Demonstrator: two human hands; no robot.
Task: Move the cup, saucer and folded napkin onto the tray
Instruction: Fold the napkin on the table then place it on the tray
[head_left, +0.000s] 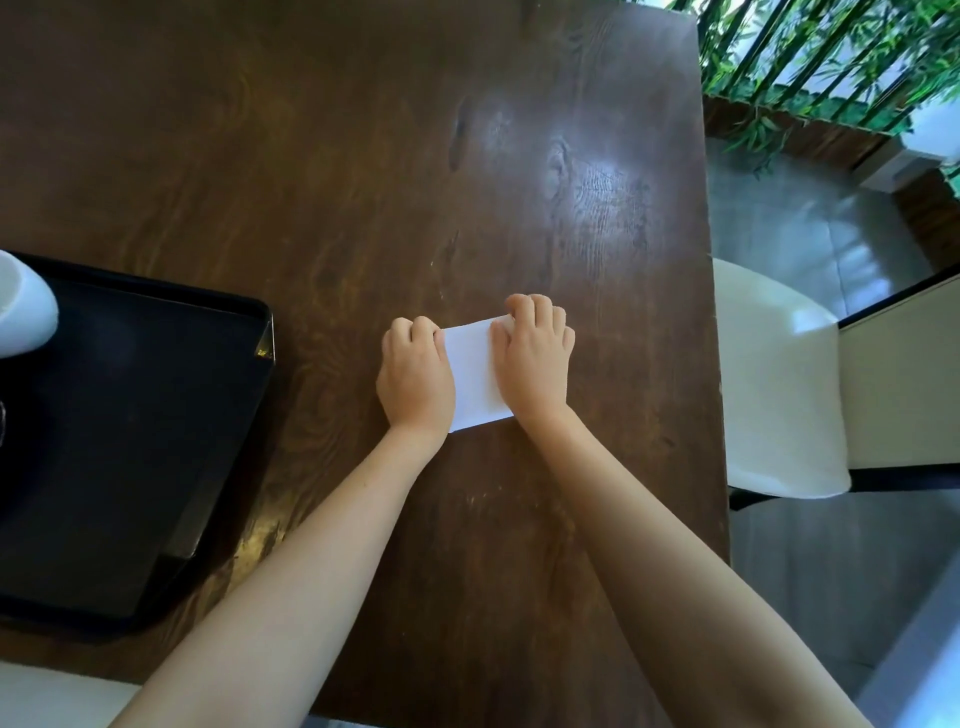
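A white folded napkin lies flat on the dark wooden table, right of centre. My left hand rests on its left edge and my right hand on its right edge, fingers curled down onto the far corners. The black tray sits at the left of the table. A white cup stands at the tray's far left, cut off by the frame edge. The saucer cannot be made out.
A white chair seat stands just past the table's right edge. Green bamboo plants fill the far right corner above a grey floor. A pale surface shows at the bottom left.
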